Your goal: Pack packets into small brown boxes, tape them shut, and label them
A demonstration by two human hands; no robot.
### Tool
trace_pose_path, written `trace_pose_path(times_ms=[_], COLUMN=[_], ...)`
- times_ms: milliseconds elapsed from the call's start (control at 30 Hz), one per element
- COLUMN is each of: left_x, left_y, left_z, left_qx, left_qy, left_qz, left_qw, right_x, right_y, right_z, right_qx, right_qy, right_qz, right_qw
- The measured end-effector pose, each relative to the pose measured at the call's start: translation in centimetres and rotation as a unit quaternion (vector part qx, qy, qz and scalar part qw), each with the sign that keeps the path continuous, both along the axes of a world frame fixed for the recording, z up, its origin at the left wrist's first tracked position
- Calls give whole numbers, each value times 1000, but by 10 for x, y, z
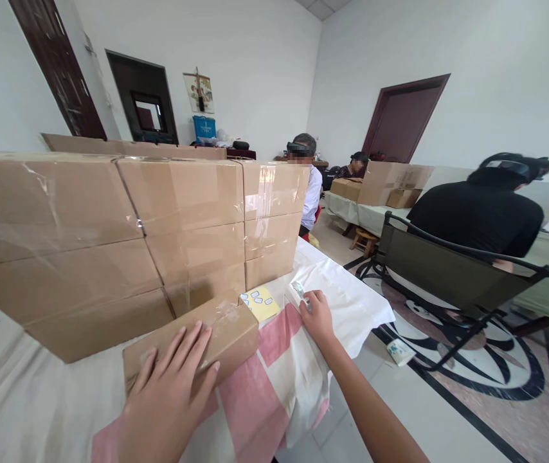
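Left hand [174, 378] open, right hand [319, 315] curled

Stacked brown cardboard cartons [190, 196], glossy with clear tape. Before them, a long brown cardboard box [231, 331], left hand palm-down on it, fingers spread. Beside it, a flat yellow sheet [269, 308]. Right forearm extended, fingers against a small white object with green print [296, 289], on wrinkled white cloth [349, 302]; grip cannot be told.

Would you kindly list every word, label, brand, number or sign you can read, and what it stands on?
No text can be read for certain.
Lettering on the blue container: too small.
Pale marks on the black item: too small.
Print on the white object at the right hand: blurred.
Print on the white item on the floor: blurred.
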State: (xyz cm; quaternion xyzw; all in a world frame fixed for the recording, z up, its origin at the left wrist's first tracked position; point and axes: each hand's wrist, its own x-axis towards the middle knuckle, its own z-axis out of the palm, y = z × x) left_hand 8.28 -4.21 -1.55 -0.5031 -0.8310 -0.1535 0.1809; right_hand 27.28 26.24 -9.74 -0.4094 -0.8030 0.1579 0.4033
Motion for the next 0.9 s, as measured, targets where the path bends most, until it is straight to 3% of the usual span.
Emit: trace_pose_path(times_ms=[600,900], left_x=[4,2], left_y=[-1,0], left_z=[2,3], left_qx=[17,12], left_qy=[14,18], left_qz=[-7,-1], left_qw=[1000,1000], right_x=[0,1], right_y=[13,12], right_z=[-14,-15], right_qx=[62,56], right_qy=[-45,-24], right_qz=[20,33], right_qw=[997,998])
